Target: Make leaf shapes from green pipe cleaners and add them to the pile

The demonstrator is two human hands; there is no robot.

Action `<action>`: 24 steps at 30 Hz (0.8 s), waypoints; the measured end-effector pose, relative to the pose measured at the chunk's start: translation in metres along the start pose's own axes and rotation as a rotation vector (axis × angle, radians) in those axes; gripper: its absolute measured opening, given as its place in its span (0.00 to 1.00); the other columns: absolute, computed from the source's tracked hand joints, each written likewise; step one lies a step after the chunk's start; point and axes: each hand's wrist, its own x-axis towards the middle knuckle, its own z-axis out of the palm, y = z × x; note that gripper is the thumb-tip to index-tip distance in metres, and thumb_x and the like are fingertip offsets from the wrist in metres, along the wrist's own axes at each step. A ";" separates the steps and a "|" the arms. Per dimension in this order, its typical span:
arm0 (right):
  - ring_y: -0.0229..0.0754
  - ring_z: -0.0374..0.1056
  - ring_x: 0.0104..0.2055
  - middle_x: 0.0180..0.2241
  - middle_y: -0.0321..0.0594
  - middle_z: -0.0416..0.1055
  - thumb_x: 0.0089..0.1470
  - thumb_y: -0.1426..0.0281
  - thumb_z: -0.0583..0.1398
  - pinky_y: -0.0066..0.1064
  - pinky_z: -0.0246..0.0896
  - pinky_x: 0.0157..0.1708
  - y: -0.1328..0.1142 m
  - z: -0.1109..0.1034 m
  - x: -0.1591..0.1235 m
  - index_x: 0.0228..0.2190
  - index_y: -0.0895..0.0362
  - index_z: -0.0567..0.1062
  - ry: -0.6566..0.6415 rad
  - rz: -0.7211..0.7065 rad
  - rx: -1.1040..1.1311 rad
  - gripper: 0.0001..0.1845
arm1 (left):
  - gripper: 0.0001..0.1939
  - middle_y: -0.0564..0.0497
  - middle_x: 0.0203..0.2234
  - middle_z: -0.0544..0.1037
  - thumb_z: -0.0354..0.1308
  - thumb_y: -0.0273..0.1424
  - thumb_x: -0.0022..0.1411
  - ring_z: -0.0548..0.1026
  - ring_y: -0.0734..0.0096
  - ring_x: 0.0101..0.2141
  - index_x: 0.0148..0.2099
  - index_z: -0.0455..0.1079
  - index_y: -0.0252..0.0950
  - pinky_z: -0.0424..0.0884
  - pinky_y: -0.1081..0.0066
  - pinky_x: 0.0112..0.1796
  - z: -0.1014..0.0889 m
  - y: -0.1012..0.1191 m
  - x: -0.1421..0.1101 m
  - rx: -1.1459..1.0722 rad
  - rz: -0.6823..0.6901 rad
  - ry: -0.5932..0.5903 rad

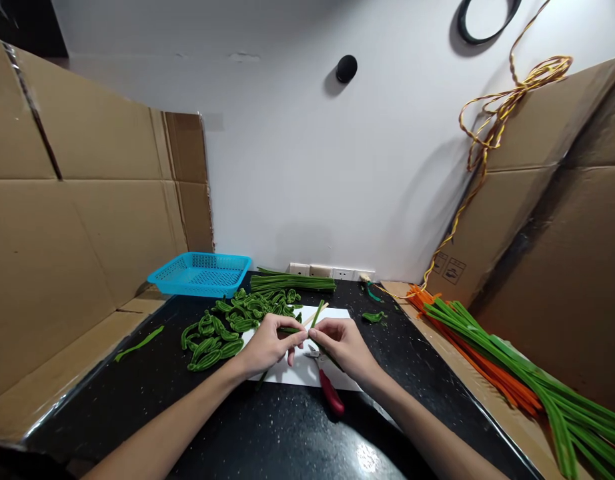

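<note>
Over a white sheet of paper, my left hand and my right hand meet, thumbs and fingertips almost touching. Both pinch a dark green pipe cleaner, whose upper end sticks up between them. A pale flat stick lies behind it, partly hidden by my fingers. Below my right hand rest red-handled pliers or cutters, their metal head on the paper; the exact kind is unclear. To the left of my left hand is a pile of looped green pipe-cleaner leaves.
A blue plastic basket stands at the back left. A bundle of straight green pipe cleaners lies by the wall. One leaf shape is right of the paper. Orange stems and bright green stems lie along the right cardboard.
</note>
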 end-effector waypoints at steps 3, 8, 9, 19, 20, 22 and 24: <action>0.38 0.61 0.27 0.25 0.38 0.71 0.62 0.55 0.62 0.29 0.52 0.28 -0.001 0.001 -0.004 0.29 0.59 0.78 0.026 -0.161 -0.251 0.20 | 0.23 0.49 0.25 0.77 0.70 0.47 0.57 0.72 0.77 0.17 0.36 0.78 0.28 0.58 0.78 0.17 0.000 -0.001 0.000 0.010 -0.025 -0.011; 0.39 0.62 0.28 0.26 0.38 0.70 0.68 0.65 0.53 0.29 0.55 0.31 -0.006 0.002 -0.010 0.29 0.57 0.74 -0.002 -0.304 -0.466 0.18 | 0.22 0.49 0.26 0.78 0.67 0.47 0.61 0.73 0.77 0.17 0.36 0.78 0.29 0.58 0.79 0.17 0.004 -0.004 0.001 0.031 -0.025 -0.038; 0.39 0.62 0.27 0.25 0.37 0.70 0.68 0.65 0.53 0.29 0.54 0.30 -0.006 0.002 -0.010 0.29 0.57 0.74 0.005 -0.299 -0.463 0.17 | 0.22 0.49 0.26 0.78 0.67 0.47 0.60 0.73 0.78 0.17 0.37 0.78 0.29 0.58 0.79 0.17 0.004 -0.004 0.002 0.030 -0.029 -0.034; 0.35 0.54 0.23 0.21 0.35 0.66 0.65 0.58 0.60 0.28 0.47 0.23 -0.004 -0.001 -0.008 0.31 0.59 0.79 0.073 -0.252 -0.374 0.18 | 0.25 0.52 0.24 0.75 0.70 0.49 0.56 0.72 0.77 0.16 0.38 0.78 0.29 0.60 0.80 0.14 0.000 -0.006 0.005 -0.047 -0.055 0.050; 0.34 0.54 0.22 0.21 0.34 0.65 0.65 0.58 0.60 0.27 0.47 0.22 -0.005 -0.002 -0.008 0.30 0.59 0.79 0.081 -0.243 -0.358 0.19 | 0.25 0.52 0.24 0.75 0.70 0.49 0.55 0.72 0.77 0.16 0.38 0.78 0.29 0.59 0.80 0.14 0.000 -0.006 0.005 -0.060 -0.057 0.056; 0.33 0.55 0.19 0.20 0.33 0.65 0.65 0.56 0.60 0.26 0.48 0.19 -0.006 -0.002 -0.008 0.29 0.59 0.78 0.067 -0.194 -0.306 0.21 | 0.25 0.52 0.24 0.75 0.70 0.49 0.55 0.72 0.77 0.16 0.38 0.77 0.29 0.60 0.80 0.14 0.001 -0.006 0.005 -0.078 -0.059 0.057; 0.32 0.58 0.16 0.21 0.35 0.68 0.64 0.53 0.60 0.25 0.51 0.17 -0.007 -0.003 -0.008 0.30 0.59 0.78 0.009 -0.129 -0.214 0.22 | 0.25 0.51 0.25 0.75 0.70 0.49 0.56 0.72 0.78 0.16 0.37 0.77 0.29 0.60 0.80 0.14 0.001 -0.006 0.004 -0.081 -0.061 0.038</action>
